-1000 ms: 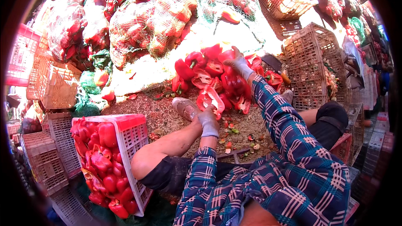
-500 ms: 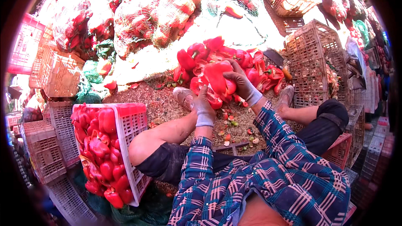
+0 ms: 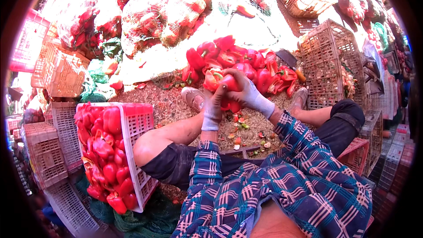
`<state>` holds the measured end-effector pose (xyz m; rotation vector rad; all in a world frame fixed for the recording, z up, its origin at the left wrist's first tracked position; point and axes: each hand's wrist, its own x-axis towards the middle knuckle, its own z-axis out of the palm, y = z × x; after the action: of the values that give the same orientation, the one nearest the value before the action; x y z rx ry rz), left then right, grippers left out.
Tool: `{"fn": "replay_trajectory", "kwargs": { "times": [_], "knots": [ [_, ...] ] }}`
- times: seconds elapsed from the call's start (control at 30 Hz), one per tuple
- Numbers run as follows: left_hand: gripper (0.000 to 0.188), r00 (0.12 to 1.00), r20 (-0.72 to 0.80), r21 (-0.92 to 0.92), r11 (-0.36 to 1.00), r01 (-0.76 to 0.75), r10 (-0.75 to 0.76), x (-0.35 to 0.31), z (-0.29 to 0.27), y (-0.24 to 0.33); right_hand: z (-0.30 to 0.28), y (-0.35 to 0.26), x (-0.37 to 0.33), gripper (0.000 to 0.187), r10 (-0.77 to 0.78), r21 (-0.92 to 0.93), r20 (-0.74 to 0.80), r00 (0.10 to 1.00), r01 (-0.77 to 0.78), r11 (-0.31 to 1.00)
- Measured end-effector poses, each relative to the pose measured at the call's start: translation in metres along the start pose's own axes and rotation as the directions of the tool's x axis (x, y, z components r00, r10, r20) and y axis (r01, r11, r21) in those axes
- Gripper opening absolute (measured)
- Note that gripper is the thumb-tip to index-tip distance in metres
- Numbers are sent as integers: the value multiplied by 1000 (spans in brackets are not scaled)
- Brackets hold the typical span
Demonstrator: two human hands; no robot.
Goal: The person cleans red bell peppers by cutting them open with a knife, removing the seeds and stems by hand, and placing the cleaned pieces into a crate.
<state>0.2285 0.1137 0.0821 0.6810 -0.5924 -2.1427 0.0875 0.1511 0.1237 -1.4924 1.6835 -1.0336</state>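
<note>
Moved since the earlier frame: right hand point(image 3: 247, 92), swung over with fingers now across the top of the pepper point(image 3: 228, 82); left hand point(image 3: 214, 105), closer to the right.

Pepper: one, red, mostly covered by fingers, its broad face formerly exposed. Location: above the floor point(image 3: 176, 112), just in front of the heap's near edge.

Hands: both grasping the pepper, left from the near left with thumb raised against it, right from above and the right.

Heap point(image 3: 264, 77): red peppers, some cut open, toward the floor's far edge.

Scraps point(image 3: 237, 141): small, red, green and pale, scattered on the floor nearer than the heap.

White crate point(image 3: 143, 125): red-rimmed, tightly filled with red peppers, at the floor's left edge.

Brown crate point(image 3: 319, 64): latticed, at the floor's right edge.

Dark flat piece point(image 3: 286, 58): between heap and brown crate.

Net sacks point(image 3: 163, 13): several, stuffed with red produce, beyond the floor's far edge.
</note>
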Motion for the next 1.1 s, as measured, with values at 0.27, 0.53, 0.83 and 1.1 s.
{"fn": "replay_trajectory", "kwargs": {
  "times": [0.27,0.53,0.83,1.1],
  "knots": [
    [36,981,-184,-30,997,-65,59,12,18,-2,11,-18,-12,67,-16,-268,-89,996,-8,963],
    [29,919,-390,-123,986,-111,55,21,-25,-48,14,-17,-18,61,-39,18,-46,998,40,999],
    [33,975,-221,-545,825,-147,28,5,-22,-30,29,-64,12,53,-7,866,301,954,-270,420],
    [32,890,-404,-384,843,-376,214,-11,-25,39,-46,-48,18,43,-141,993,114,983,-110,34]
  ]
}}
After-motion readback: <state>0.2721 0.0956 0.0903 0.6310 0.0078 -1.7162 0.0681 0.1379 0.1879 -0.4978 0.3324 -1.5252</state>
